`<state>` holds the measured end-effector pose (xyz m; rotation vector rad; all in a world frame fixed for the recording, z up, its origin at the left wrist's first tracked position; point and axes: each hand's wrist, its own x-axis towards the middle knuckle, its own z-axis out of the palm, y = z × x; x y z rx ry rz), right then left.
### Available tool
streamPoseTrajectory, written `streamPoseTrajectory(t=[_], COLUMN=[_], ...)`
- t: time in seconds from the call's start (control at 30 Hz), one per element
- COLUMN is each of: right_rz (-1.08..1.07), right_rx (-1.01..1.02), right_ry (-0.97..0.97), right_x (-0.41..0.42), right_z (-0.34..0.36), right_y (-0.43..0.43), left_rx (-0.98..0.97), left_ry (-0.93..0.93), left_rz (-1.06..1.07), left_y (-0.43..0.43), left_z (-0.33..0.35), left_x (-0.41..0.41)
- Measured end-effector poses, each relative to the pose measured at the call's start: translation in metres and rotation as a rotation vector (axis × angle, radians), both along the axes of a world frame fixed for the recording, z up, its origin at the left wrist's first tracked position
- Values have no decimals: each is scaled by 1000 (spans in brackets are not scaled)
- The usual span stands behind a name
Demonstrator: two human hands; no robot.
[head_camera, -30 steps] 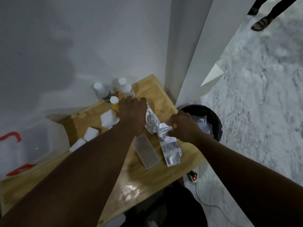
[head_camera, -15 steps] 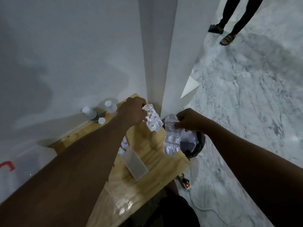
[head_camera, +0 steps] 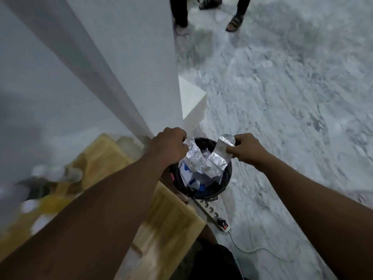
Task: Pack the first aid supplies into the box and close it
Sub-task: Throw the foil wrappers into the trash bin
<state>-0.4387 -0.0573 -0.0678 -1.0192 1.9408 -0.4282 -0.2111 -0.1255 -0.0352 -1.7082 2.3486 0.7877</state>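
Most of the view is marble floor (head_camera: pixel 292 98). Lower left lies a wooden table (head_camera: pixel 161 215) with blurred bottles (head_camera: pixel 60 174). Just beside its corner stands a paper-filled black bin (head_camera: pixel 201 196). Over it, the left hand (head_camera: pixel 169 146) pinches the left foil (head_camera: pixel 192 158) in curled fingers, and the right hand (head_camera: pixel 245 148) pinches the right foil (head_camera: pixel 219 158).
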Motion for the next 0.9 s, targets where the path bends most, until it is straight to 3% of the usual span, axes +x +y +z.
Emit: streamPoseTrajectory(t=[0.27, 0.5, 0.7, 0.9], right_rz=[24, 41, 65, 80], right_rx=[6, 82, 124, 82], right_ry=[95, 95, 46, 9], right_x=[2, 17, 24, 25], right_z=[-195, -300, -317, -273], right_y=[21, 26, 18, 5], left_rx=[67, 106, 184, 219], left_ry=[-225, -333, -324, -285], left_rz=[-242, -360, -381, -334], left_y=[-16, -17, -21, -28], left_z=[-169, -264, -284, -233], left_x=[-46, -57, -57, -50])
